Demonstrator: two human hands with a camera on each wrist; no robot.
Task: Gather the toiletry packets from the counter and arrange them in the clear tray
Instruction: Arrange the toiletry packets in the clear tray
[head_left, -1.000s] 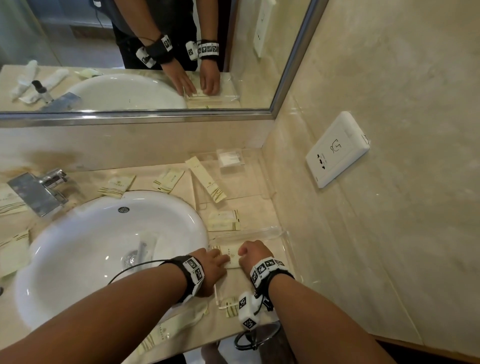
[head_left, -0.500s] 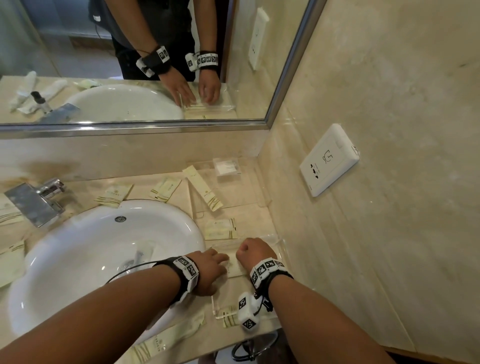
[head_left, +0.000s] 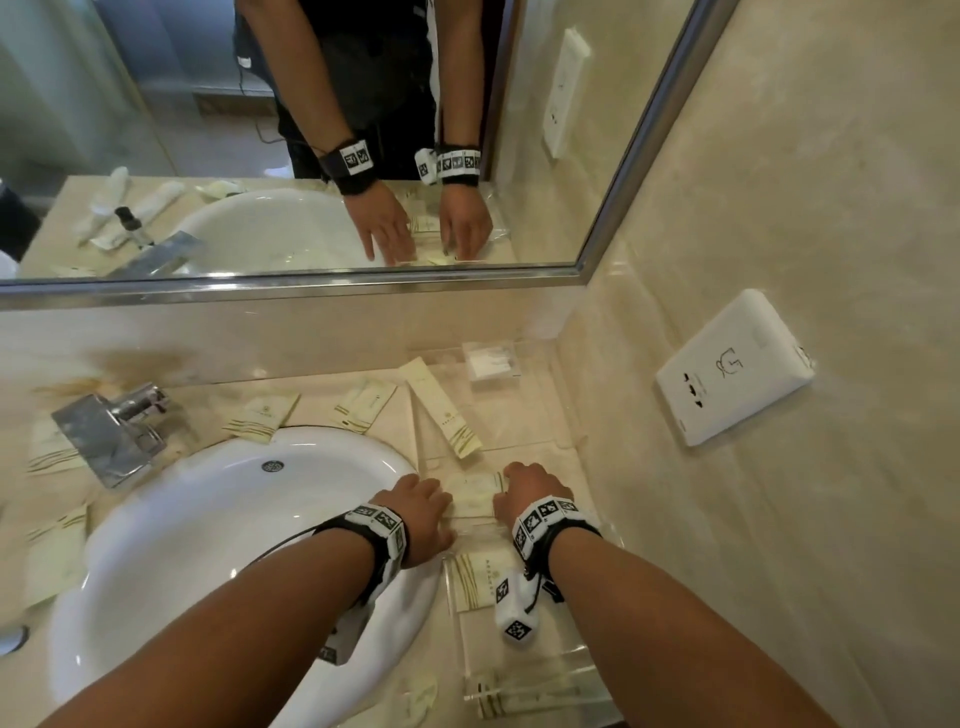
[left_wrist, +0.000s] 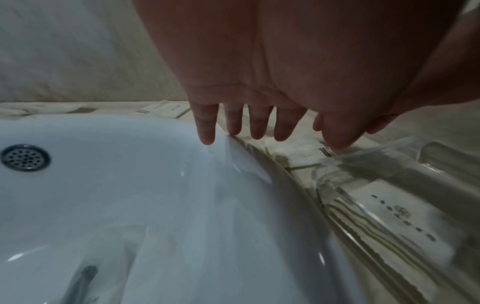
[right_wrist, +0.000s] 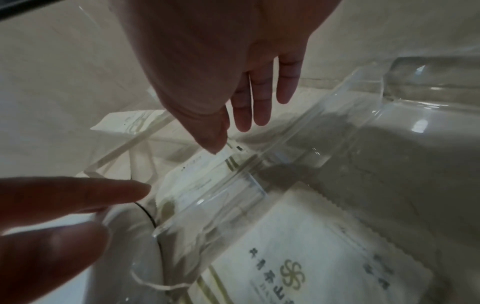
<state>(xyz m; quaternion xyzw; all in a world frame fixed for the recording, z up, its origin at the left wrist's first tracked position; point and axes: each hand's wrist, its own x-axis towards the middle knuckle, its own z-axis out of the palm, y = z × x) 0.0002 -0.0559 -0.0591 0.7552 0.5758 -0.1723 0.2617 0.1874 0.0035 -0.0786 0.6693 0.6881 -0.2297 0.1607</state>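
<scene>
A cream toiletry packet (head_left: 474, 498) lies flat on the counter just beyond the far wall of the clear tray (head_left: 545, 660). My left hand (head_left: 421, 512) and right hand (head_left: 524, 493) flank it with straight fingers. In the left wrist view the left hand (left_wrist: 259, 131) touches the packet (left_wrist: 301, 152) with its thumb, beside the tray wall (left_wrist: 376, 164). In the right wrist view the right hand (right_wrist: 241, 123) sets its thumb on that packet (right_wrist: 197, 174). Another packet (head_left: 470, 579) with a printed logo (right_wrist: 298, 257) lies inside the tray.
The white sink (head_left: 234, 519) fills the left, with a chrome faucet (head_left: 111, 431) behind it. Several packets lie round its rim, such as one (head_left: 262, 415). A second clear tray (head_left: 535, 415) at the back holds a long packet (head_left: 441, 413). A wall socket (head_left: 732, 369) is on the right.
Both hands have moved forward from the packet inside the tray to the packet lying beyond its far wall. The fingers have straightened. The tray packet stays where it was.
</scene>
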